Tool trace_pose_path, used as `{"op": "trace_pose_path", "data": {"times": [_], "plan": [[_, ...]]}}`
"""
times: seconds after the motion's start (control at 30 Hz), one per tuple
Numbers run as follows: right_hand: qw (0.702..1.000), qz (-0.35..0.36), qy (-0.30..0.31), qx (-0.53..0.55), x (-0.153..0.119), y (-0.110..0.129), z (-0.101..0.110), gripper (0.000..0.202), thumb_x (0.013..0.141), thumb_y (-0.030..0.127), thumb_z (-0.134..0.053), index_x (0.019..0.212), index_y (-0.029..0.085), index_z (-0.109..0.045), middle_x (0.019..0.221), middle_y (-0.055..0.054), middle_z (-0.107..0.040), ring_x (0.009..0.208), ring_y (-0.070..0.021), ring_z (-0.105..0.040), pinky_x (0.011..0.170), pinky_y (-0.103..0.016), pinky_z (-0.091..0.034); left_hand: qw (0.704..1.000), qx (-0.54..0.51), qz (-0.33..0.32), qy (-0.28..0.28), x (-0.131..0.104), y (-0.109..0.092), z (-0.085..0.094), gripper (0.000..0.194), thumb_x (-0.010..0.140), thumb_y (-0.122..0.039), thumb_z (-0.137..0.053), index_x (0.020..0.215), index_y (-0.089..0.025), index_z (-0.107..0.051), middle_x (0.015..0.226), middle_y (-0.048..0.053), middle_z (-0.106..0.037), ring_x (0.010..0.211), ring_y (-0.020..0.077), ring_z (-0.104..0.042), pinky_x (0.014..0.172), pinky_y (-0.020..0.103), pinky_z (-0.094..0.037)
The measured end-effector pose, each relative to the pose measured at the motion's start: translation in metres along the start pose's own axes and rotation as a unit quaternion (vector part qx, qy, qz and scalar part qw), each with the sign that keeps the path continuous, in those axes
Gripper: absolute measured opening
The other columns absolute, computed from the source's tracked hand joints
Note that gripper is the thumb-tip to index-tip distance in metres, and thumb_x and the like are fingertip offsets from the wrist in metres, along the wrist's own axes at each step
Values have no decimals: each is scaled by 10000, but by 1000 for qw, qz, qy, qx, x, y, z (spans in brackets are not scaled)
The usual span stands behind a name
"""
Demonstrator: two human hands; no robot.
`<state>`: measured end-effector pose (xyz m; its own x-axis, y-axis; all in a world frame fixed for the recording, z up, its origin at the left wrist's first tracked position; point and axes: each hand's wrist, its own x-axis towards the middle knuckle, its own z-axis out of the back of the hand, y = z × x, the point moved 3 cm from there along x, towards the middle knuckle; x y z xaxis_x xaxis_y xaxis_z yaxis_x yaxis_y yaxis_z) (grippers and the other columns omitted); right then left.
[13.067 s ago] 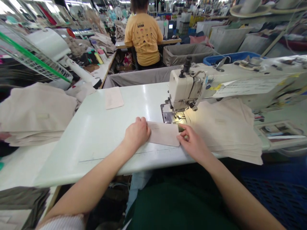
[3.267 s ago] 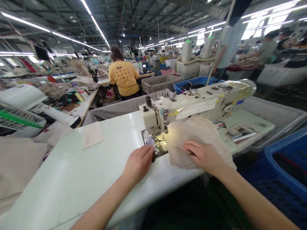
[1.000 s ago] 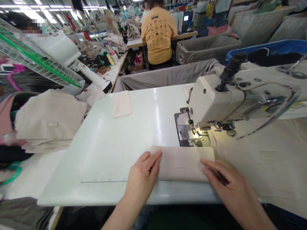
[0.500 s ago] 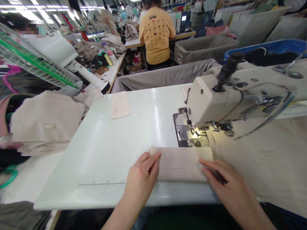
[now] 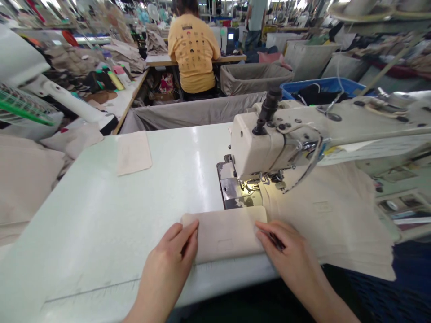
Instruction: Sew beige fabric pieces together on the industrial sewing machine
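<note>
A beige fabric piece (image 5: pixel 229 231) with a small stitched rectangle lies flat at the near edge of the table, just in front of the sewing machine (image 5: pixel 252 148). My left hand (image 5: pixel 173 251) pinches its left edge between thumb and forefinger. At the right edge, the thumb and forefinger of my right hand (image 5: pixel 289 251) are closed on the cloth. Something slim and dark shows under the fingers of that hand; I cannot tell its kind. The lit needle area and metal plate (image 5: pixel 230 188) are just beyond the fabric.
A smaller beige fabric piece (image 5: pixel 134 152) lies at the table's far left. More beige cloth (image 5: pixel 323 220) spreads right of the machine, and a cloth stack (image 5: pixel 27 179) sits at left. Behind are a grey fabric bin (image 5: pixel 195 110) and a seated person in a yellow shirt (image 5: pixel 193 54).
The view has turned to the right, so the table and machine appear farther left. Both hands keep their hold on the fabric, which lies nearly where it was on the table.
</note>
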<state>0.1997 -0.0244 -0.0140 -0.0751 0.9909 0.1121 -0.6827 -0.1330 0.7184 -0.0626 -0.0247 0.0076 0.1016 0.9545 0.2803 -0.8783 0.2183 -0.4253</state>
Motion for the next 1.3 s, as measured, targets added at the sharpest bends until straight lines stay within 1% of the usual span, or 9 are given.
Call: {"op": "trace_pose_path", "data": {"times": [0.6,0.83,0.9,0.97,1.03,1.07,1.13,1.2,1.3], "plan": [[1000,-18,-1,3,5,3,0,199,939,302,-555,928,214,-732,836,-34,-707,774,-193,-684,717,-293,-533,1000,-13,6,5,5,2,2,352,981,-377,-459,1004,-187,-755,733,5,-627,614,140,-660,576,244,-542],[995,56,-2,-81,5,10,4,164,927,174,-541,924,216,-700,779,-19,-617,688,-165,-622,662,-278,-506,997,79,-20,-1,0,-2,-1,340,1012,-335,-425,1067,-183,-723,803,23,-625,576,141,-632,488,254,-515],[984,109,8,-139,6,13,9,193,891,106,-541,930,216,-694,822,-34,-604,724,-174,-618,650,-275,-500,990,133,-50,-21,0,-6,1,306,1006,-307,-446,1057,-185,-722,943,75,-659,688,189,-664,534,296,-546],[969,158,21,-190,8,14,14,189,871,85,-561,930,213,-687,958,-72,-638,826,-200,-635,659,-281,-504,977,174,-112,-47,3,-8,4,250,989,-251,-487,1020,-177,-723,1170,136,-657,983,294,-671,734,402,-598],[956,196,29,-218,11,13,18,130,890,118,-588,936,202,-676,1122,-104,-658,912,-223,-648,685,-296,-516,962,195,-182,-62,9,-7,6,206,971,-188,-514,993,-164,-717,1345,150,-606,1232,373,-560,925,517,-552],[951,210,31,-225,13,13,19,93,906,146,-598,939,195,-670,1168,-111,-662,932,-228,-652,698,-303,-521,956,202,-206,-59,15,-5,6,196,967,-167,-518,991,-161,-713,1369,144,-601,1263,380,-534,952,536,-536],[948,221,28,-229,16,12,18,54,928,189,-608,943,183,-660,1146,-109,-687,915,-225,-664,703,-307,-526,950,209,-232,-27,30,0,2,191,965,-150,-517,984,-155,-707,1272,133,-662,1158,340,-593,901,498,-560],[949,215,19,-230,19,12,14,41,928,198,-621,940,182,-657,1049,-88,-710,864,-215,-672,680,-300,-525,949,212,-228,58,50,3,-6,192,964,-133,-509,963,-142,-700,1078,119,-716,972,274,-647,819,415,-585],[952,201,1,-232,19,15,5,66,915,190,-635,974,192,-663,1032,-74,-716,854,-211,-686,642,-288,-521,947,242,-167,130,79,-7,-18,179,972,-255,-562,994,-126,-683,1073,135,-703,1009,289,-645,856,413,-575]]}}
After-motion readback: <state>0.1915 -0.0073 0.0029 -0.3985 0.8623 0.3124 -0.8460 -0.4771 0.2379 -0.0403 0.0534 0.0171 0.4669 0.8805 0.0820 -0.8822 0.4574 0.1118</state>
